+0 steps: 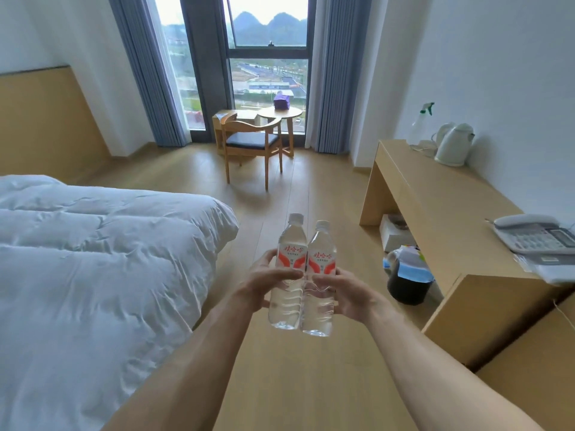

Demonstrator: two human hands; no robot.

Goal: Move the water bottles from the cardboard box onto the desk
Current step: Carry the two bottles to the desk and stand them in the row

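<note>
Head view, left to right: bed [93, 259] with a white rumpled duvet is filling the left side, wooden headboard [40, 119] behind it against the wall. Far centre, a window [267, 57] is showing hills and buildings, grey curtains [149, 73] hanging on both sides. In front of it a wooden chair [252, 141] with a dark seat is standing beside a small round table [280, 115], a purple box [282, 101] sitting on the table.

Centre foreground, both arms are reaching forward over the wood floor [311, 384]. Left hand [264, 283] is gripping the left bottle [287, 275], fingers wrapping round its label and thumb lying across the front. Right hand [343, 293] is gripping the right bottle [320, 281] the same way, thumb across the front. Both bottles are clear, full, white-capped, red-labelled, held roughly upright in mid-air, touching side by side, well left of the worktop [435, 197] and not resting on it.

Right side: a dark bin [407, 284] holding blue and white rubbish is standing on the floor under the worktop. On the worktop's far end, a spray bottle [421, 126] and two white kettles [454, 144] are standing near the wall. On the near end, a phone [535, 233] is lying on papers. A cardboard box [535, 368] is showing at the lower right edge; I cannot tell its contents.
</note>
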